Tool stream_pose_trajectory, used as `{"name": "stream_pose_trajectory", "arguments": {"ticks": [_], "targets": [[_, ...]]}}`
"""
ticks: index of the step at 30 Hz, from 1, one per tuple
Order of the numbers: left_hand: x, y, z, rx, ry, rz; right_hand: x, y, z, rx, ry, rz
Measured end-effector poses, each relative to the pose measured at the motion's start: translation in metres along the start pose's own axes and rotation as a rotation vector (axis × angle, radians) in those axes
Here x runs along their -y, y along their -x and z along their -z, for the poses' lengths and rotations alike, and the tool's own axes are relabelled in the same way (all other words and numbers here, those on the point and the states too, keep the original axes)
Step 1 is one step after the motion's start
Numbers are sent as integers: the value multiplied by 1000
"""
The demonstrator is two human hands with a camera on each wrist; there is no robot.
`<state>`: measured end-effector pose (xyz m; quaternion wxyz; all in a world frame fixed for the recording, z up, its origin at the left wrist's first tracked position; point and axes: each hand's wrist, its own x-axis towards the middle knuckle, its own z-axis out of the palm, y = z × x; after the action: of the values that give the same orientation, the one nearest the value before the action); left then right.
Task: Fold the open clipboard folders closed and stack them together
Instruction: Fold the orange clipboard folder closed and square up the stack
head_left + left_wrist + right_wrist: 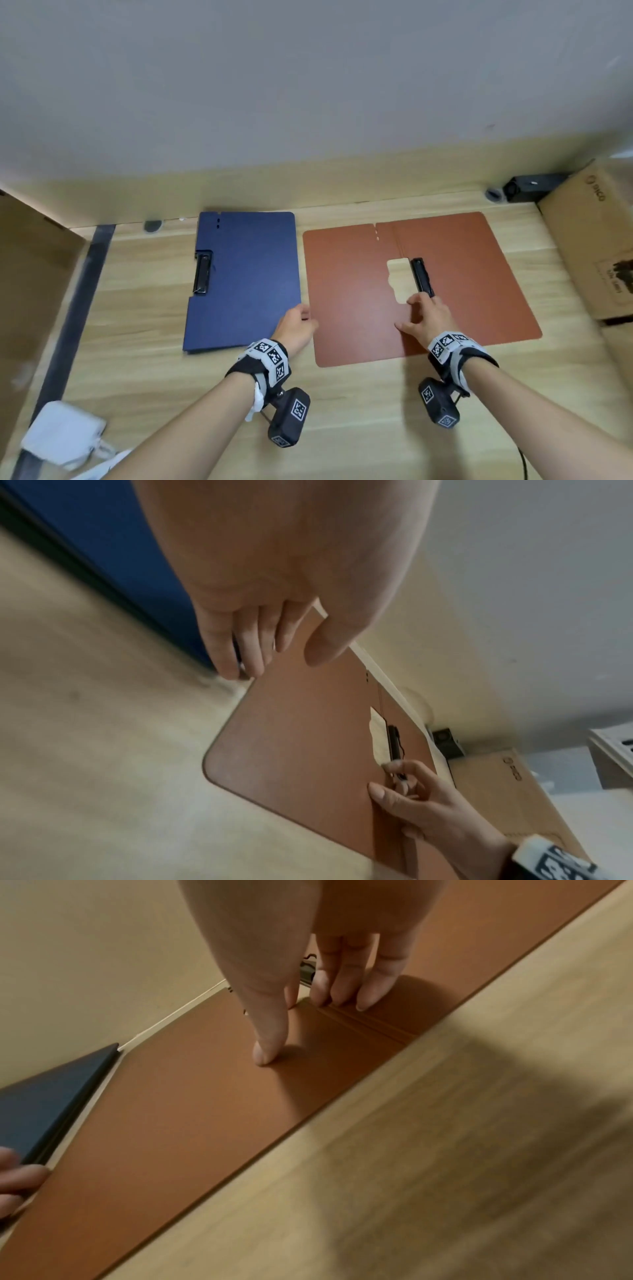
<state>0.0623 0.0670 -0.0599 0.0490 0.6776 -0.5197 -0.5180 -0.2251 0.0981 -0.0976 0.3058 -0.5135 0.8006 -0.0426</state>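
Right hand (428, 317) hides brown folder's (352, 298) clip end.

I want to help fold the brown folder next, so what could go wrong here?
1. The right hand presses fingertips right by the black clip on the open brown folder; if the cover swings over, fingers might get pinched.
2. The left hand sits in the narrow gap between the brown folder and the closed blue folder; lifting that edge may nudge the blue one askew.
3. The cardboard box stands close on the right, leaving little sliding room.
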Motion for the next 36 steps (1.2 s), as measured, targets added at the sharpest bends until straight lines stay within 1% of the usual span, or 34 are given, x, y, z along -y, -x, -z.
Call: {"name": "stream_pose_trajectory", "arguments": {"ticks": [2, 4, 8, 13, 15, 18, 21, 23, 25, 27, 31, 34, 36], "targets": [[-1, 7, -20, 5, -37, 11, -9, 7, 0, 11, 2, 1], [-4, 12, -34, -19, 1, 25, -19, 15, -1, 7, -6, 0], [-9, 20, -47, -64, 286, 127, -38, 34, -5, -6, -19, 10], [-3, 22, -60, -109, 498, 244, -60, 48, -6, 16, 2, 15], [-2, 23, -64, -142, 579, 264, -65, 51, -4, 32, 1, 29], [-5, 26, -66, -152, 682, 260, -71, 51, -2, 53, -9, 49], [-9, 29, -64, -143, 644, 254, -73, 48, -1, 72, -14, 59], [-12, 36, -61, -125, 549, 230, -71, 47, -1, 94, -19, 65], [-13, 43, -56, -94, 392, 151, -65, 47, -3, 117, -28, 75], [-14, 51, -46, -87, 305, 78, -55, 46, -7, 135, -48, 95], [-17, 65, -9, -206, 205, 3, -23, 46, -20, 190, -103, 170], [-22, 77, 23, -295, 164, -24, 8, 47, -33, 225, -117, 232], [-23, 85, 42, -314, 152, -28, 27, 46, -39, 259, -135, 290]]}}
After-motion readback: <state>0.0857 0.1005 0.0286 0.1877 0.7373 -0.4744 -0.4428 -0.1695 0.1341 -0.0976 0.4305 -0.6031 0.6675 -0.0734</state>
